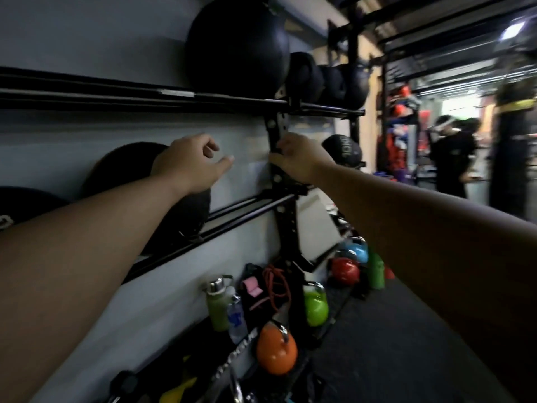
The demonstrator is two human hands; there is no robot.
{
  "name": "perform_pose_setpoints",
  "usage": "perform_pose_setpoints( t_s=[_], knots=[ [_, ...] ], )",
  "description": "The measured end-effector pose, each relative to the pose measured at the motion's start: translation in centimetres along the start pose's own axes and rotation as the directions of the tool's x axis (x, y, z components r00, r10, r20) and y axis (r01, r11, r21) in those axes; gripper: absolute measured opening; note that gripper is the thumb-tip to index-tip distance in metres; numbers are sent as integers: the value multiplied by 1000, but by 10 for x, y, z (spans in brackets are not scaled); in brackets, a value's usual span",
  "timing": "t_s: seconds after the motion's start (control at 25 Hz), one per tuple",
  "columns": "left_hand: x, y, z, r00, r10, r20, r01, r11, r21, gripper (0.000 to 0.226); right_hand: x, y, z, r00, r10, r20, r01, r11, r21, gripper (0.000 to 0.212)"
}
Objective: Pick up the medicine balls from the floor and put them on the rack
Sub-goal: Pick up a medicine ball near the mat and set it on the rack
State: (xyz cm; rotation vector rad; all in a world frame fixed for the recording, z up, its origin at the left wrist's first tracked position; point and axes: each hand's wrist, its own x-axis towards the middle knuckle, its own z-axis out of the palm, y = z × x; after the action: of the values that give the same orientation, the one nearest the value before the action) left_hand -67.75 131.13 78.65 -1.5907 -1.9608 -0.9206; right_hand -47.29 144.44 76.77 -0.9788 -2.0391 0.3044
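A black wall rack (238, 209) with two rail shelves runs along the grey wall. On the lower rails a black medicine ball (122, 164) rests just behind my left hand (189, 164), which is open above it with fingers loosely curled and holds nothing. Another black ball (26, 205) sits at the far left edge. My right hand (299, 158) is at the rack's upright post (277, 132), fingers bent against it; its grip is unclear. Large black balls (238, 45) line the upper shelf, and one more ball (345, 149) sits past the post.
On the floor under the rack stand an orange kettlebell (276, 350), a green kettlebell (316, 306), red and blue kettlebells (345, 270), bottles (218, 303) and a bag. A person in black (453, 158) stands far right near a hanging punch bag (511, 141).
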Motion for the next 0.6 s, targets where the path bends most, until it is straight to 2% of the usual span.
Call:
perform_pose_setpoints(
  t_s=[0.12, 0.28, 0.4, 0.6],
  knots=[
    [-35, 44, 9, 987, 134, 84, -124, 986, -114, 46, -81, 19, -53, 987, 108, -123, -120, 989, -92, 37],
    [-106, 140, 15, 909, 340, 242, -252, 909, -331, 53, -215, 41, -133, 926, 297, -235, -333, 934, -128, 37],
    [-166, 228, 3, 849, 481, 217, -329, 805, -494, 66, -315, 50, -203, 862, 367, -349, -451, 869, -201, 34],
    [-288, 339, -48, 756, 615, 221, -409, 709, -574, 51, -484, 29, -300, 769, 463, -442, -585, 788, -192, 36]
  ],
)
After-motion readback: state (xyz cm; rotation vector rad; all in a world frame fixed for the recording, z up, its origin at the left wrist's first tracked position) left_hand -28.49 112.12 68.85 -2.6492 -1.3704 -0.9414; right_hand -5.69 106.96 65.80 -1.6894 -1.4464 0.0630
